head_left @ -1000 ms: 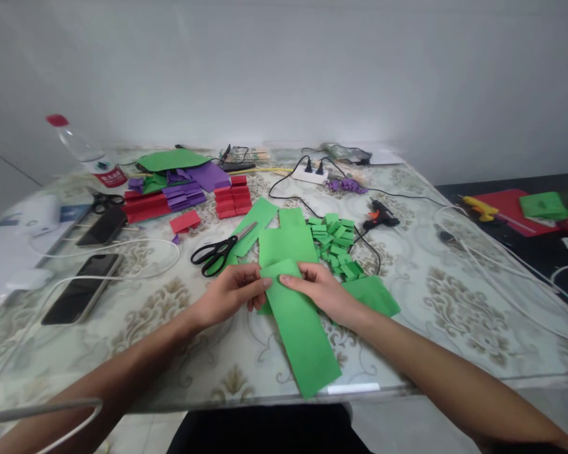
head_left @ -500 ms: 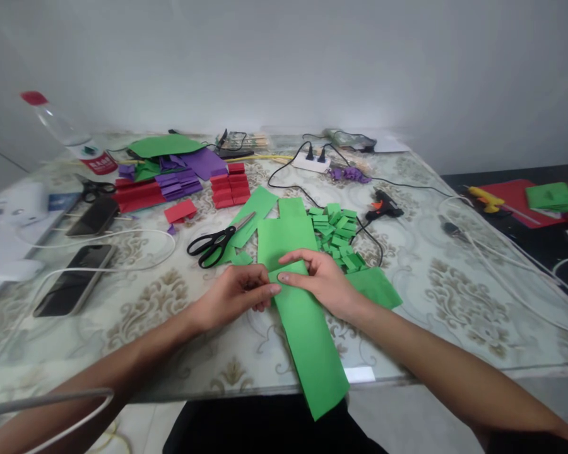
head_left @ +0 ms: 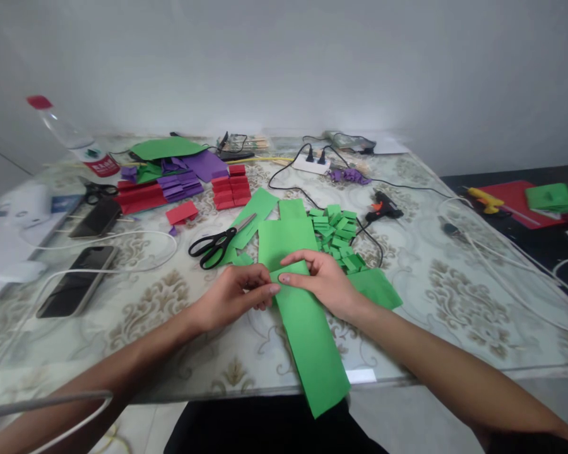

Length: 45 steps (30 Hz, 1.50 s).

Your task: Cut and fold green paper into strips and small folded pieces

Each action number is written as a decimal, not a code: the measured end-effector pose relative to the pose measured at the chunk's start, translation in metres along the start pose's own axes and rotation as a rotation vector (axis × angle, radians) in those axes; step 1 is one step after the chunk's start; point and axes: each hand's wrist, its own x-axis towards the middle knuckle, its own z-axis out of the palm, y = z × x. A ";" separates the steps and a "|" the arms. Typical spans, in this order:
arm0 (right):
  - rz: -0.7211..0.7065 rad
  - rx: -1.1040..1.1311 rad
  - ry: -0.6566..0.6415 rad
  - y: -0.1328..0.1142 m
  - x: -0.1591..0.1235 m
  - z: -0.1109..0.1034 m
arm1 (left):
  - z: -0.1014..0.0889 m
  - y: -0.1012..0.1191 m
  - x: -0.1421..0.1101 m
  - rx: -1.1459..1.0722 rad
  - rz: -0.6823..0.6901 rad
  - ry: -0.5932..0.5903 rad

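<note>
The patterned table carries the green strip, whose far end lies between the two hands and whose near end extends past the table's front edge. The left hand pinches the strip's far left corner between thumb and curled fingers, while the right hand grips its far right side, thumb on top. Beyond the strip lie a wider green sheet, the black-handled scissors and, smallest, the cut green pieces.
</note>
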 end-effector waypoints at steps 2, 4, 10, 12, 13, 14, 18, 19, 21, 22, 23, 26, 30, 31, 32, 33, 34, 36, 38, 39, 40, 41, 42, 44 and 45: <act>0.008 0.040 -0.005 -0.002 0.000 0.000 | -0.003 0.000 0.000 0.007 0.051 0.070; 0.021 0.088 -0.017 -0.003 -0.001 0.001 | -0.006 0.000 0.001 0.028 0.111 0.128; 0.027 0.079 -0.038 -0.002 -0.001 -0.001 | -0.011 -0.005 0.003 0.076 0.161 0.153; 0.003 0.043 -0.045 -0.002 -0.001 -0.001 | -0.010 -0.006 0.003 0.086 0.164 0.163; -0.013 0.030 -0.050 -0.003 -0.001 -0.001 | -0.010 -0.007 0.003 0.090 0.168 0.167; -0.031 0.018 -0.052 -0.003 -0.002 -0.001 | -0.009 -0.007 0.002 0.097 0.170 0.171; -0.082 -0.021 -0.033 -0.004 -0.002 -0.001 | -0.009 -0.008 0.001 0.141 0.168 0.184; -0.085 -0.028 -0.029 -0.004 -0.002 -0.001 | -0.009 -0.008 0.001 0.148 0.168 0.184; -0.086 -0.027 -0.029 -0.003 -0.001 -0.001 | -0.009 -0.007 0.001 0.156 0.170 0.183; -0.087 -0.021 -0.031 -0.003 -0.001 -0.001 | -0.009 -0.007 0.001 0.159 0.170 0.184; -0.088 -0.016 -0.033 -0.002 -0.001 -0.001 | -0.009 -0.007 0.001 0.160 0.169 0.185; -0.091 -0.016 -0.034 -0.001 0.000 -0.001 | -0.009 -0.006 0.002 0.152 0.167 0.184; -0.099 -0.021 -0.028 0.000 0.001 -0.001 | -0.008 -0.005 0.002 0.132 0.182 0.174; -0.100 -0.017 -0.028 0.000 0.001 -0.001 | -0.007 -0.005 0.002 0.130 0.182 0.174; -0.101 -0.014 -0.027 0.000 0.001 -0.001 | -0.007 -0.005 0.002 0.128 0.181 0.176; -0.102 -0.012 -0.027 0.001 0.001 -0.001 | -0.007 -0.004 0.002 0.127 0.178 0.178; -0.102 -0.014 -0.029 0.001 0.001 -0.001 | -0.007 -0.004 0.002 0.125 0.174 0.180; -0.098 -0.022 -0.032 0.001 0.000 -0.001 | -0.007 -0.004 0.002 0.121 0.163 0.175; -0.090 -0.023 -0.028 0.000 0.000 -0.001 | -0.007 -0.004 0.002 0.109 0.147 0.160; -0.084 -0.018 -0.029 0.000 0.000 -0.001 | -0.008 -0.003 0.001 0.099 0.139 0.148; -0.080 -0.011 -0.032 -0.001 0.000 -0.001 | -0.008 -0.002 0.001 0.085 0.133 0.136; -0.076 -0.004 -0.038 -0.001 0.000 -0.001 | -0.009 -0.001 0.001 0.070 0.127 0.125; -0.075 -0.003 -0.044 -0.002 0.000 -0.001 | -0.009 -0.001 0.001 0.057 0.121 0.113; -0.085 -0.034 -0.045 -0.003 0.001 -0.001 | -0.009 0.000 0.001 0.044 0.106 0.091; -0.096 -0.061 -0.037 -0.003 0.002 -0.001 | -0.009 0.000 0.001 0.044 0.096 0.078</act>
